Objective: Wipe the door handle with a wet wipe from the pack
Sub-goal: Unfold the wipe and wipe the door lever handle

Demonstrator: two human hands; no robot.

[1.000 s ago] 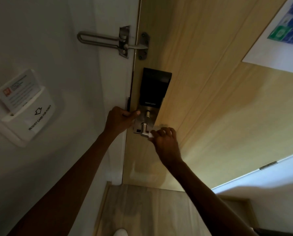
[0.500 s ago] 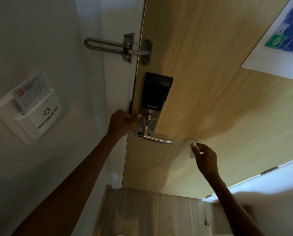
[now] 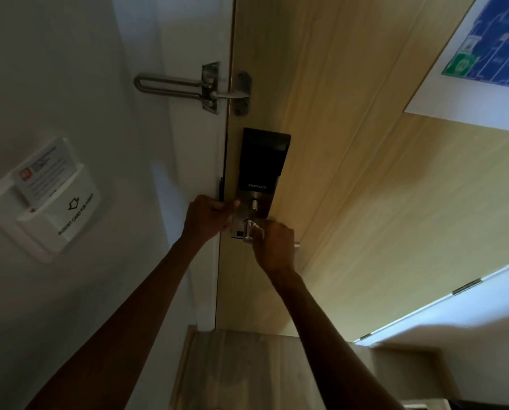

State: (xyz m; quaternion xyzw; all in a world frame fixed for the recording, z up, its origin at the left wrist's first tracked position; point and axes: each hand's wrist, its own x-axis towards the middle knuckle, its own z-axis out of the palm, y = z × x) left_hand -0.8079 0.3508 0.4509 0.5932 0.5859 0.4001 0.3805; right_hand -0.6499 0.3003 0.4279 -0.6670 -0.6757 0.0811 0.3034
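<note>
The silver lever door handle (image 3: 248, 232) sticks out from the metal plate under the black smart lock (image 3: 262, 161) on the wooden door (image 3: 351, 173). My right hand (image 3: 274, 247) is closed over the handle's middle, pressing a small white wet wipe (image 3: 258, 228) against it near the pivot; the handle's tip (image 3: 297, 246) shows beyond my knuckles. My left hand (image 3: 207, 217) grips the door's edge beside the lock plate. The wipe pack is out of sight.
A metal swing-bar door guard (image 3: 188, 85) bridges frame and door above the lock. A white key-card holder (image 3: 49, 199) with a card hangs on the left wall. An evacuation plan (image 3: 484, 54) is stuck to the door at the upper right. Wooden floor (image 3: 235, 368) lies below.
My right hand, which had pulled off to the right of the handle with the wipe, has come back and closed over the handle. My left hand stays on the door edge.
</note>
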